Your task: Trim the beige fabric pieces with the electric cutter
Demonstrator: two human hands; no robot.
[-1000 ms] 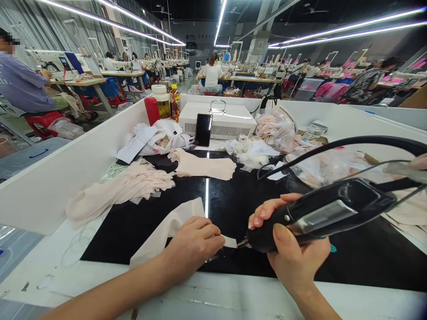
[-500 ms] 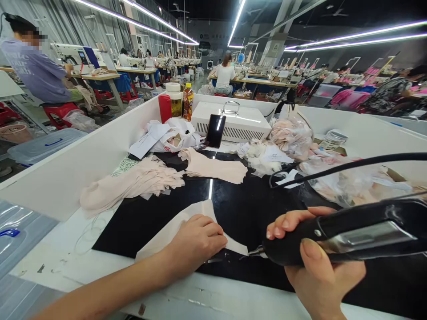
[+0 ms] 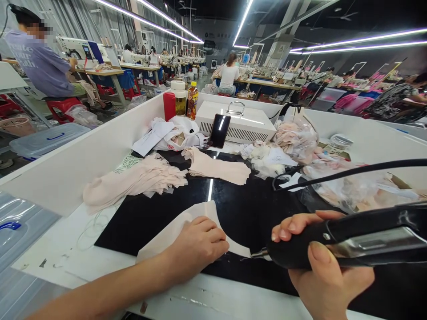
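Note:
A pale pink cut fabric piece [image 3: 173,229] lies on the black mat [image 3: 253,202] close to me. My left hand [image 3: 202,242] rests on it, fingers curled together and pressing it down; the thumb is mostly hidden. My right hand [image 3: 320,266] is wrapped around a black handheld power tool [image 3: 363,240] with a silver plate on its side. Its thin metal tip [image 3: 260,254] points left and meets the narrow right end of the fabric piece. Farther back on the mat lie a fanned stack of pink fabric pieces [image 3: 133,182] and a second, smaller stack [image 3: 218,166].
A black cable [image 3: 367,168] arches over the right side. Behind the mat stand a phone [image 3: 220,130], a white vented box [image 3: 242,121], a drink bottle [image 3: 192,101] and bagged fabric [image 3: 295,138]. White walls [image 3: 83,153] border the table. Other people sit at sewing machines beyond.
The whole view has shifted slightly. Against the fabric, the left hand and the tool tip look almost unchanged, the tip still at the piece's right end.

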